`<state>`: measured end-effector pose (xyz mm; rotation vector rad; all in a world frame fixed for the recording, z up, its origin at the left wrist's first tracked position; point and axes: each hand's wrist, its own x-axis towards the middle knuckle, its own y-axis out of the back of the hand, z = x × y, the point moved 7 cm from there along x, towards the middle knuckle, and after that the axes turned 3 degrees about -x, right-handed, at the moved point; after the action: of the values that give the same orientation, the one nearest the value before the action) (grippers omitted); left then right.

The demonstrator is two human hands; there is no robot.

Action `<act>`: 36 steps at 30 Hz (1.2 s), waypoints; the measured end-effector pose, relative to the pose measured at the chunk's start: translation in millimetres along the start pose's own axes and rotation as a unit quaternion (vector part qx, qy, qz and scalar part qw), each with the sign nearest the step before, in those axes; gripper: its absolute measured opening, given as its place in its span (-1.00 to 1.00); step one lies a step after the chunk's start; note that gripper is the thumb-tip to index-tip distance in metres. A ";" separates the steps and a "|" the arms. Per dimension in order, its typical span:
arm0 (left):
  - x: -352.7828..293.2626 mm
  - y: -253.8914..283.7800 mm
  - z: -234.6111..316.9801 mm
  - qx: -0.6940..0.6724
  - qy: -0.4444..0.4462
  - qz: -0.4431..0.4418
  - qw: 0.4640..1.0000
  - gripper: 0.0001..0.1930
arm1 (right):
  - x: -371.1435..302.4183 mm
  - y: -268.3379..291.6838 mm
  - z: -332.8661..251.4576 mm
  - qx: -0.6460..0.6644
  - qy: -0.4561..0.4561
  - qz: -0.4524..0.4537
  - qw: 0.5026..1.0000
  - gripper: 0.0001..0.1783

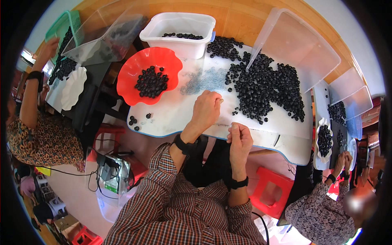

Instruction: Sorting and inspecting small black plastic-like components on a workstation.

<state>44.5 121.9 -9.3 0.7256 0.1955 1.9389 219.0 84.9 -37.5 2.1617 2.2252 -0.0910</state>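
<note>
My left hand (207, 107) is over the near middle of the white table, its fingers curled together; what they hold, if anything, is hidden. Just past the table's front edge, my right hand (240, 139) is closed with thumb and forefinger pinched. Anything between those fingertips is too small to make out. Beyond my hands, to the right, spreads a big heap of small black round parts (255, 92), some showing a hole. A red wavy-edged bowl (170, 67) on the left holds a pile of the same parts. Several loose black parts (136, 128) lie near the table's left corner.
A white tub (173, 43) with some black parts stands at the back. A clear plastic bin (302, 49) is tipped on its side behind the heap. Red stools (271, 192) flank me. Co-workers sit at tables left and right, with black parts and white trays (74, 89).
</note>
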 end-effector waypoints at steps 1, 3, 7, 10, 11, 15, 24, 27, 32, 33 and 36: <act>2.6 -1.0 -3.1 0.035 0.008 0.009 0.999 -0.89 | 0.6 1.8 0.0 0.001 0.001 0.002 1.000 -0.79; 8.8 -2.7 -4.2 0.070 0.015 0.018 0.997 -0.89 | 1.7 4.7 -0.1 -0.003 0.010 0.007 1.000 -0.79; 23.4 -18.6 4.9 0.070 0.030 -0.011 0.997 -0.87 | 3.7 7.1 3.2 -0.009 0.007 0.010 1.000 -0.79; 32.5 -32.9 9.6 0.112 0.036 -0.047 0.992 -0.82 | 3.7 7.4 4.6 0.002 0.013 0.008 1.000 -0.79; 34.5 -37.3 8.8 0.143 0.042 -0.069 0.986 -0.78 | 4.3 8.2 4.9 0.004 0.012 0.010 1.000 -0.79; 38.8 -40.7 7.1 0.156 0.038 -0.086 0.983 -0.76 | 4.3 8.8 6.2 0.003 0.009 0.007 1.000 -0.79; 32.8 -40.8 4.2 0.171 0.008 -0.088 0.981 -0.82 | 2.0 9.4 1.6 -0.017 0.014 0.009 1.000 -0.80; 21.2 -29.0 -6.6 -0.101 0.097 -0.109 0.984 -0.82 | 0.6 10.5 0.4 -0.008 0.026 0.012 1.000 -0.81; -18.5 -20.1 5.3 -0.550 0.285 -0.139 0.772 -0.78 | -0.8 9.2 -20.5 0.022 0.069 0.022 0.997 -0.84; -23.9 -17.4 6.7 -0.551 0.286 -0.138 0.772 -0.78 | -1.3 8.5 -27.0 0.035 0.083 0.025 0.996 -0.85; -36.4 -11.9 13.2 -0.589 0.284 -0.138 0.744 -0.77 | -2.1 3.9 -36.7 0.046 0.090 0.023 0.995 -0.87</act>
<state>72.2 93.9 -18.5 -0.7156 -0.5206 1.5063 223.4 85.4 -0.8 2.3552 2.3050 0.0039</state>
